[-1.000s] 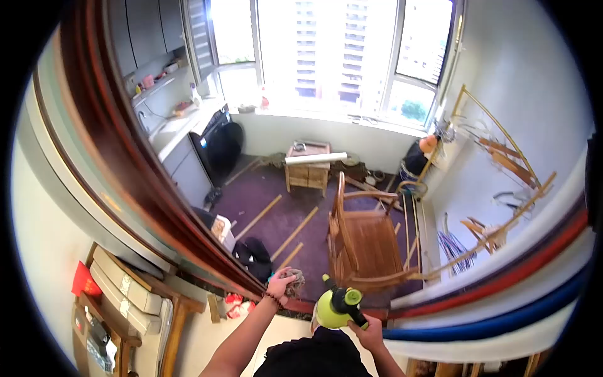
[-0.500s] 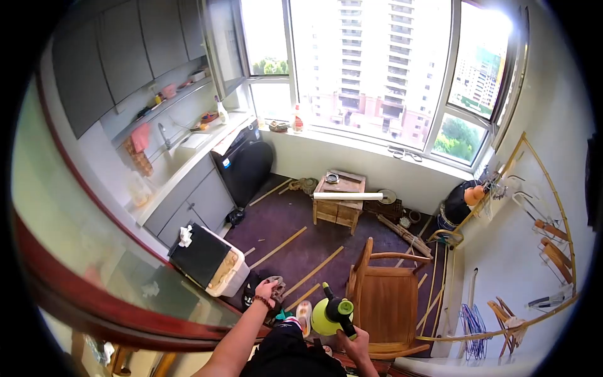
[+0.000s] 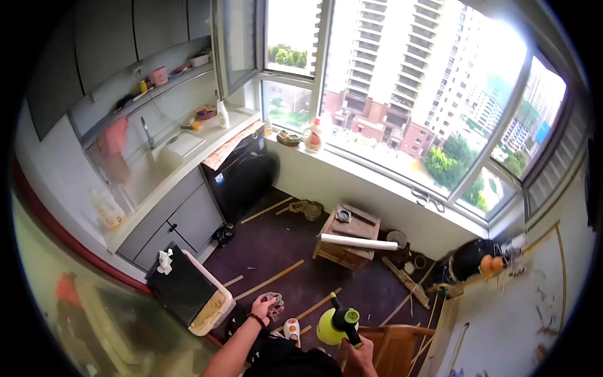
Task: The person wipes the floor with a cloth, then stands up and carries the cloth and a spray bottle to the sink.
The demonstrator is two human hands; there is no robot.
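Observation:
My left hand point(image 3: 262, 309), with a beaded bracelet on the wrist, is closed on a crumpled grey-brown cloth point(image 3: 274, 305). In my right hand point(image 3: 360, 353) is a yellow-green pump spray bottle point(image 3: 330, 328) with a black nozzle and handle, gripped by the handle. The bottle is in front of my body, over the dark floor. Beneath my hands a white slipper point(image 3: 292, 329) shows on my foot. Behind the bottle, a wooden chair point(image 3: 396, 345) stands close by, partly hidden by it.
A white bin with a black top point(image 3: 188, 292) stands at left beside the sink counter point(image 3: 182, 164). Ahead is a small wooden cabinet point(image 3: 339, 254) with a white roll point(image 3: 358, 242) on it. Wooden strips point(image 3: 270, 279) lie across the floor. A black washing machine point(image 3: 242, 173) sits beyond the counter.
My view has turned and moved forward toward the sink and window. The cloth in my left hand is lifted clear of the dark bag beside the bin. The spray bottle stays in my right hand.

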